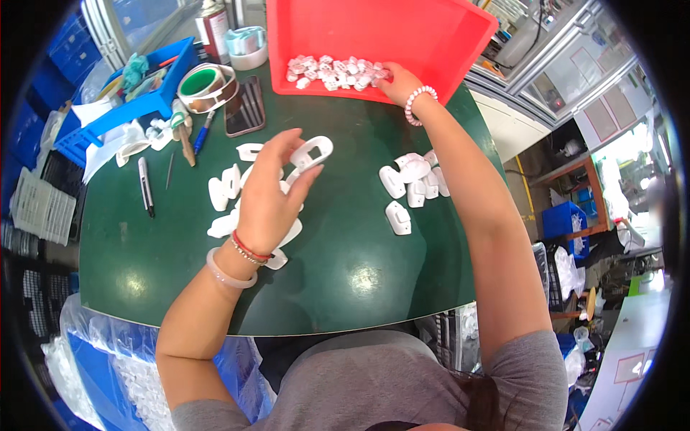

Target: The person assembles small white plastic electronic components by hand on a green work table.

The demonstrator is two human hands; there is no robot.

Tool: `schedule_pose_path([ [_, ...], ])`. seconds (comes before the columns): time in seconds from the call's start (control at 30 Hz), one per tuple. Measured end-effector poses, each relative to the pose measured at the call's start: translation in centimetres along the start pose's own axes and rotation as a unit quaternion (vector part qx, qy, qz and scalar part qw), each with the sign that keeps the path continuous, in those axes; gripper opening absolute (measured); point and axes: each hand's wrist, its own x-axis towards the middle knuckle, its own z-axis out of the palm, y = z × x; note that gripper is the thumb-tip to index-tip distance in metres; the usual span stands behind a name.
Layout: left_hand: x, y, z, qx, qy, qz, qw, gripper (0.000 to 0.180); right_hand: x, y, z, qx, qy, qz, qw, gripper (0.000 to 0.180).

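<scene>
My left hand (269, 187) is raised over the green table, its thumb and fingers pinching a white oval plastic shell (313, 152) with an opening in its middle. Under and around that hand lie several similar white shells (219, 192), partly hidden by it. At the front edge of the red bin (381, 29), my right hand (404, 85) reaches in with fingers bent down onto a heap of small white plastic parts (334, 73). Whether those fingers grip a part is hidden. Beneath my right forearm sits a cluster of white plastic pieces (415, 171), with one more piece (398, 218) nearer me.
At the left stand a blue tray (108, 126) of odds and ends, a green-cored tape roll (201, 82), a phone (245, 106), a blue pen (204, 133) and a utility knife (146, 187). A spray can (213, 32) stands behind. Blue plastic-lined containers (108, 359) flank the table's near left edge.
</scene>
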Motion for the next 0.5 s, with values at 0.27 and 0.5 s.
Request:
schedule_pose_path([
  [0.27,0.3,-0.2,-0.8,0.084,-0.005,0.084,0.993,0.04,0.1,-0.1,0.2,0.045,0.033,0.071,0.996,0.042],
  [0.5,0.1,1.2,-0.7,-0.392,-0.127,-0.28,0.867,0.035,-13.8,-7.5,-5.2,0.67,-0.24,0.141,0.688,0.032],
])
